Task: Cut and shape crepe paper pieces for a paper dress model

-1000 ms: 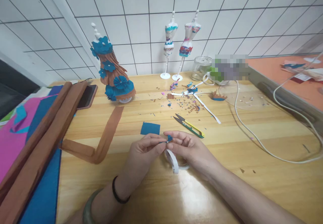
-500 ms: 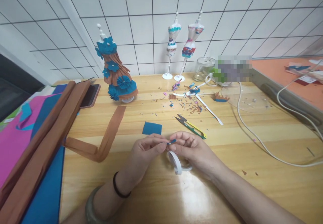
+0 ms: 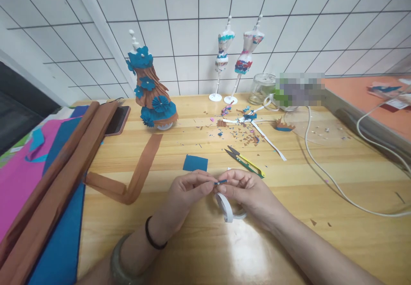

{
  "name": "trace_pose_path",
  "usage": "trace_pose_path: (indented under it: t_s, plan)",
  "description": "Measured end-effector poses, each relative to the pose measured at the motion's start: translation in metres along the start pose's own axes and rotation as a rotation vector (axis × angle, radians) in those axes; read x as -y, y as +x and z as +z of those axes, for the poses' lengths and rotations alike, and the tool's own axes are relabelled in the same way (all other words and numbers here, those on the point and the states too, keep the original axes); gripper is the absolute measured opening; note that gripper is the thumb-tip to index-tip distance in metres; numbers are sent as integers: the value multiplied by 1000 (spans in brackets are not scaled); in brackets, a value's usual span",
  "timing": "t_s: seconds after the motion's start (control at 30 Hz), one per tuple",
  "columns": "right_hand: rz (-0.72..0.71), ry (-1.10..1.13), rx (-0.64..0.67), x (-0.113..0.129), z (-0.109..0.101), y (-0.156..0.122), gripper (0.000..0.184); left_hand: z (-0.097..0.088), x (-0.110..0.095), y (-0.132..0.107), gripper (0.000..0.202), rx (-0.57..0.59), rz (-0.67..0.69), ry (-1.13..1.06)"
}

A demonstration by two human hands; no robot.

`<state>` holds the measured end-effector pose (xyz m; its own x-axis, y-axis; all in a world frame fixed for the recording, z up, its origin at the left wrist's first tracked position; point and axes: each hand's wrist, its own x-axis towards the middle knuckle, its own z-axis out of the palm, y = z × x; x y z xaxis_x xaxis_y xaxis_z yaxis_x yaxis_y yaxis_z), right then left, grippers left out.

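Both hands meet over the near middle of the wooden table (image 3: 205,250). My left hand (image 3: 189,191) and my right hand (image 3: 245,188) pinch a tiny blue paper piece (image 3: 220,182) between their fingertips. A white tape roll (image 3: 228,206) hangs under my right hand, its loose end curling down. A blue paper square (image 3: 195,163) lies just beyond my left hand. Yellow-handled thread snips (image 3: 245,161) lie just beyond my right hand.
A small mannequin dressed in brown and blue paper (image 3: 150,94) stands at the back left, two white mannequins (image 3: 236,58) by the tiled wall. Brown crepe strips (image 3: 135,173), a phone (image 3: 117,120), coloured paper sheets (image 3: 28,178), paper scraps (image 3: 244,126), a glass jar (image 3: 261,88) and a white cable (image 3: 324,169) lie around.
The blue piece between my fingertips has turned from a raised bit to a thin edge-on sliver. The view has shifted slightly; both hands stay pinched together.
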<state>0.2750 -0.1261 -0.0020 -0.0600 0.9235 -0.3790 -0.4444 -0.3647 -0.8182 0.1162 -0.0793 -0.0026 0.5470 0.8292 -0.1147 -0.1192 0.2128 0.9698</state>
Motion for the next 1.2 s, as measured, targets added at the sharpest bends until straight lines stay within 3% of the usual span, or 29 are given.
trace_pose_path:
  t_s: [0.2, 0.37, 0.43, 0.57, 0.73, 1.03, 1.2]
  plan:
    - [16, 1, -27, 3, -2, 3, 23, -1, 1, -2, 15, -28, 123, 246]
    - [60, 58, -26, 10, -1, -1, 22, -3, 0, -4, 28, -91, 124, 389]
    - [69, 59, -28, 11, -1, -2, 22, -2, -3, -5, 30, -99, 232, 469]
    - [50, -27, -65, 7, -1, -2, 25, -2, -7, -5, 23, -29, 601, 756]
    - [-11, -115, -80, 2, -1, 1, 27, -5, -3, -1, 19, 38, 787, 940]
    - [27, -91, -22, 1, -4, 0, 26, -8, 1, 0, 17, 38, 920, 1067]
    - [36, -67, 30, 5, -4, -1, 27, -10, 0, 0, 17, 33, 859, 1042]
